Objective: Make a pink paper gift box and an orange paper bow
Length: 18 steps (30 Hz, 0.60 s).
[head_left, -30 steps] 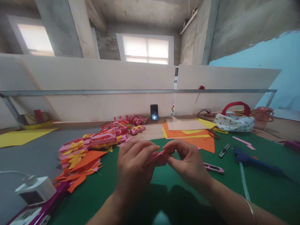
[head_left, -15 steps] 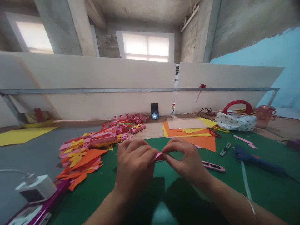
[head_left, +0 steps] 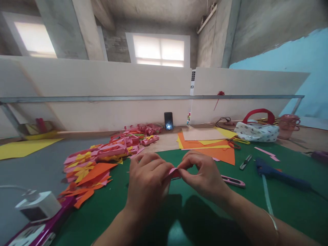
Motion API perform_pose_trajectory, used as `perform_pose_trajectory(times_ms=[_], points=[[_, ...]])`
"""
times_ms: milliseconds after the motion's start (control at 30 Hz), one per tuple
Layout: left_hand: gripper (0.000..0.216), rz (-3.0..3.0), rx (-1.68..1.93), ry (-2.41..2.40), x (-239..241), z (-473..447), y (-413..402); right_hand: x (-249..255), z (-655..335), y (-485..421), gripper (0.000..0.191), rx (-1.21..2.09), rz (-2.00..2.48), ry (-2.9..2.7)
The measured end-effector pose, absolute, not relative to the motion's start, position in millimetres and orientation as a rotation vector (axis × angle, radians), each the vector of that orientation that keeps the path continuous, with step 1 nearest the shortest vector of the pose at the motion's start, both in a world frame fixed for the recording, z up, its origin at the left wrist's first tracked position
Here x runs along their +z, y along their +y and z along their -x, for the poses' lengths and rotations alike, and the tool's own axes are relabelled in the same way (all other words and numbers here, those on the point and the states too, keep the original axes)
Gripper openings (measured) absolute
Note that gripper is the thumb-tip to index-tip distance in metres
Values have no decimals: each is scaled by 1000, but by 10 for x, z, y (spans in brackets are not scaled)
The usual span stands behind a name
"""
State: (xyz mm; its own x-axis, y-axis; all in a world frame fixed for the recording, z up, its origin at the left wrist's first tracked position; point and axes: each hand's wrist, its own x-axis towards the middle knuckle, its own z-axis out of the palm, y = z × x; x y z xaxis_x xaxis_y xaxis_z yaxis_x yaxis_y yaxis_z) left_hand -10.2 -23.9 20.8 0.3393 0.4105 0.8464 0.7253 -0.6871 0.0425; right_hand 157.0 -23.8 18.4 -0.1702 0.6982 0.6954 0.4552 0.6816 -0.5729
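Observation:
A small strip of pink paper [head_left: 173,172] is stretched between my two hands, above the green cutting mat [head_left: 112,218]. My left hand [head_left: 148,181] is closed round one end, its back turned to me, so most of the strip is hidden. With thumb and forefinger, my right hand [head_left: 201,172] pinches the other end. Just right of that hand lies a pink utility knife [head_left: 233,181]. Left of my left hand, a long heap of pink, orange and yellow folded paper pieces [head_left: 102,153] reaches back across the table.
At right lie a blue glue gun [head_left: 282,176], a small cutter [head_left: 246,162] and scissors [head_left: 241,140]. Orange paper sheets [head_left: 220,156] lie behind my right hand. A phone [head_left: 168,121] leans upright at the back. Front left is a purple power strip [head_left: 60,212] with a white plug adapter [head_left: 38,206].
The pink strip shows slightly more between my hands, and my right hand has shifted a little. Both hands keep their grip.

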Motion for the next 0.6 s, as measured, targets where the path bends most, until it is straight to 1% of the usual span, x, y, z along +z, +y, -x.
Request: perform_pose_trajectory(times_ms=[167, 433, 533, 600], points=[[10, 2250, -1247, -998, 185, 126, -202, 152, -1579, -192, 8, 55, 919, -1900], [17, 2306, -1241, -964, 175, 90, -205, 127, -1541, -203, 25, -219, 766, -1987], [11, 2308, -1212, -916, 172, 149, -170, 110, -1552, -194, 24, -193, 766, -2002], [6, 2280, -1205, -882, 187, 193, -140, 124, -1570, -194, 17, -93, 778, -1981]])
